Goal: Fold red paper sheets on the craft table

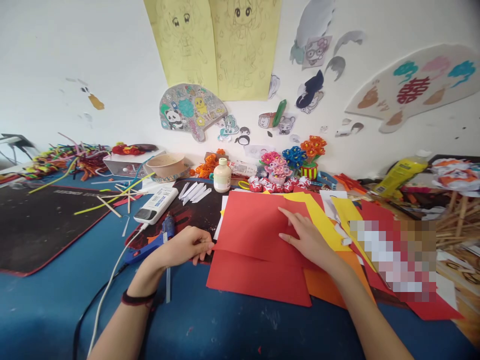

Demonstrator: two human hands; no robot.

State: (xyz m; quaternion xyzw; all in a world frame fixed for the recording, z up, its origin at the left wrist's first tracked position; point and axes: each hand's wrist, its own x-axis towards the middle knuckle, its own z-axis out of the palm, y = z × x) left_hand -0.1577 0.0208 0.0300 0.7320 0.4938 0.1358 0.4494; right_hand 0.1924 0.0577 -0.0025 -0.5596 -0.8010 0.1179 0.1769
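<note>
A red sheet of paper [247, 225] lies in front of me, overlapping a second red sheet [258, 285] whose lower part shows nearer to me. My left hand [189, 245] is closed, its thumb and finger pinching the left edge of the upper sheet. On the right side of that sheet rests my right hand [305, 240], open, with fingers spread and holding nothing. Yellow paper [326, 227] and orange paper [333, 280] stick out beneath and beside my right forearm. Just left of my left hand lies a blue glue gun [150, 250], partly hidden by the wrist.
A white power strip [156, 205] trails a cable. Behind the paper stand a cream bottle [222, 176] and pipe-cleaner flowers [294, 157]. Folded white paper strips [195, 192] lie near the bottle. A dark mat [45, 225] covers the left; a yellow bottle [401, 175] leans at right.
</note>
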